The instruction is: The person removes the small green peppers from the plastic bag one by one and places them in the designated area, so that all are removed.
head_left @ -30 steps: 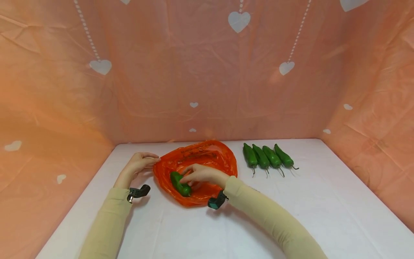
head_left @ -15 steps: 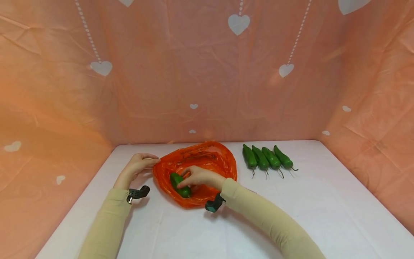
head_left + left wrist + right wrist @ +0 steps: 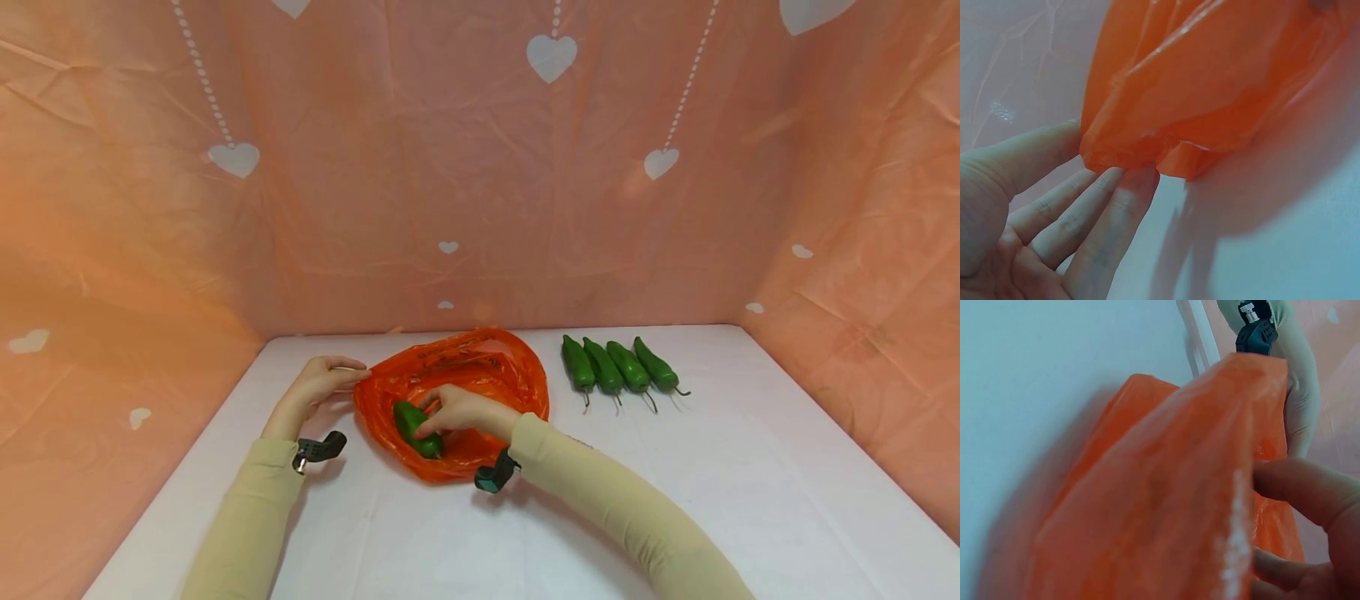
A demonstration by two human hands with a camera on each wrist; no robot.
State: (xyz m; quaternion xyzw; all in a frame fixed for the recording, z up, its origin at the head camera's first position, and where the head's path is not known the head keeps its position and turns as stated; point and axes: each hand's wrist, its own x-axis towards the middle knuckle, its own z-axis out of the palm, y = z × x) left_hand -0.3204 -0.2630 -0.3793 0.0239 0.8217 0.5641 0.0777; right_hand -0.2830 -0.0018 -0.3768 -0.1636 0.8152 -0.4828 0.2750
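Note:
An orange-red plastic bag (image 3: 527, 367) lies on the white table with its mouth spread. My left hand (image 3: 318, 385) pinches the bag's left rim between thumb and fingertips; the left wrist view shows the fingers (image 3: 1107, 240) at the corner of the film. Inside the bag lies a green chili pepper (image 3: 407, 419), slanting toward me. My right hand (image 3: 468, 408) reaches over the bag's right side and grips that pepper between thumb and fingers. In the right wrist view the bag's wall (image 3: 1166, 500) hides the pepper and the fingertips.
Several green chili peppers (image 3: 606, 371) lie in a row at the table's back right, stems toward me. A peach curtain with white hearts (image 3: 551, 58) surrounds the white table (image 3: 720, 450) at the back and both sides. Each wrist carries a small black camera (image 3: 322, 447).
The right thumb and fingers have closed in around the pepper in the bag, with a slight shift of the hand. The left hand keeps its place on the rim.

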